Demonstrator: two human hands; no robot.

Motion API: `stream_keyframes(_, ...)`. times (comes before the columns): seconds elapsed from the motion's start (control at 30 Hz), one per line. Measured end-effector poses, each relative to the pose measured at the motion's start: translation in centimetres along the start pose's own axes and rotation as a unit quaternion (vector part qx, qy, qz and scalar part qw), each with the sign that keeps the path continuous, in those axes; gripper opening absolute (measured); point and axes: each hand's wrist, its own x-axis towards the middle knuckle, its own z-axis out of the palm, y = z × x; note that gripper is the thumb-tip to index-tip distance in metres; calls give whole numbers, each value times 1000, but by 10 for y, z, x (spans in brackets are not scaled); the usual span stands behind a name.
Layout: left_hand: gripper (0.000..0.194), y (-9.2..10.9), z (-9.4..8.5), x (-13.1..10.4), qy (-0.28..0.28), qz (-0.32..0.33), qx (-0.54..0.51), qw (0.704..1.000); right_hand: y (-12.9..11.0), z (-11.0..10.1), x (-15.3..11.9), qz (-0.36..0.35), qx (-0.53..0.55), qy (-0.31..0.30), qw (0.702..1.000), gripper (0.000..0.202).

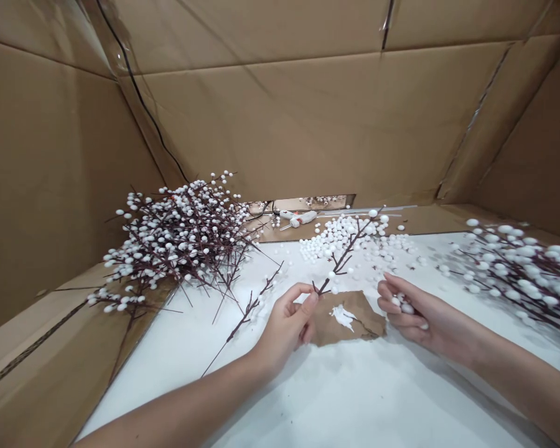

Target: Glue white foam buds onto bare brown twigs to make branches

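Between thumb and fingers, my left hand [292, 317] pinches a dark brown artificial twig [343, 255], which slants up to the right with a few white balls on it. My right hand [413, 311] is curled, palm up, around several small white balls [402, 303]. Below the twig and between both hands lies a torn piece of brown cardboard [320, 320] with a smear of white paste [343, 317]. A bare twig [247, 311] rests on the white surface left of my left hand. Loose white balls [326, 239] are heaped behind the cardboard.
A large pile of white-berried twigs [182, 230] stands at the left. Another bunch [522, 267] lies at the right. A white glue gun [298, 218] sits at the back by an opening in the cardboard wall [284, 124]. A black cable [142, 99] runs down that wall.
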Motion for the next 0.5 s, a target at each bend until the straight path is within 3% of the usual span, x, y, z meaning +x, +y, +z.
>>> stream_keyframes(0.17, 43, 1, 4, -5, 20, 8, 21, 1000, 0, 2, 0, 31, 86, -7, 996, 44)
stream_keyframes(0.37, 45, -1, 11, -13, -24, 10, 50, 998, -3, 12, -2, 40, 115, 28, 992, 16)
stream_keyframes(0.5, 51, -1, 13, -18, -52, 19, 59, 997, -2, 23, -8, 12, 98, 6, 995, 10)
